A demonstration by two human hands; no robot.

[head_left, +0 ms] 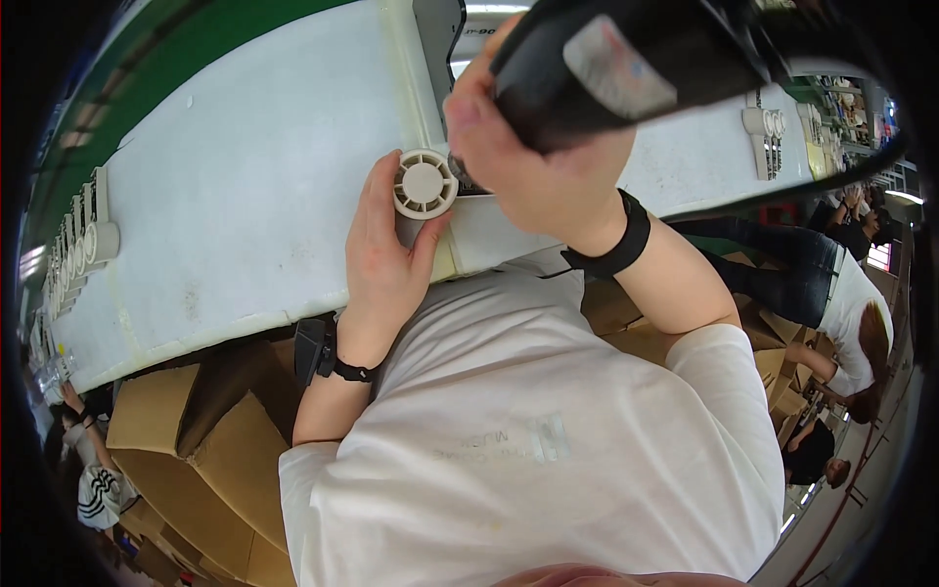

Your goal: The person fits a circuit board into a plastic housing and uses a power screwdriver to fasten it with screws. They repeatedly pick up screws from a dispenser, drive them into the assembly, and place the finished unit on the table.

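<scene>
My left hand (381,230) grips a small off-white round fan head (424,184) near the bench's front edge. Its spoked grille faces up, with a plain disc in the middle. My fingers curl round the left side and the thumb presses from below. Above and to the right, my right hand (543,166) is closed round a thick black cylindrical tool (636,73) with a worn pale sticker. A small dark part (460,171) sits between the fan head and my right hand; whether it touches the fan head I cannot tell. My right fingertips are partly hidden behind the tool.
The white bench (245,196) spreads out in front. Rows of white fan-like pieces stand at its left end (100,240) and right end (763,137). A grey machine housing (437,59) stands at the back. Cardboard boxes (156,406) lie below the edge; a person (851,293) bends at right.
</scene>
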